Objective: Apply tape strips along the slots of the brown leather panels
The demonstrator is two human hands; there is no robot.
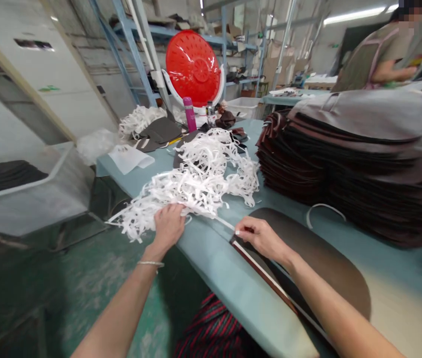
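A loose heap of narrow white strips [196, 186] lies tangled on the blue-green table. My left hand [169, 224] is at the heap's near edge, fingers curled over some strips; its fingertips are partly hidden. To the right, my right hand [261, 237] pinches a single white strip [226, 223] that runs back into the heap. Under the right hand lies a dark, flat panel [319, 258] with rounded corners. Along its near edge runs a brown border with a white strip [258, 266] lying on it.
A tall stack of dark brown panels [345, 164] stands on the table's right. Behind the heap are a pink bottle [189, 114] and a red round fan-like object [194, 67]. A white bin [65, 194] stands left. Another person [371, 59] is at the back right.
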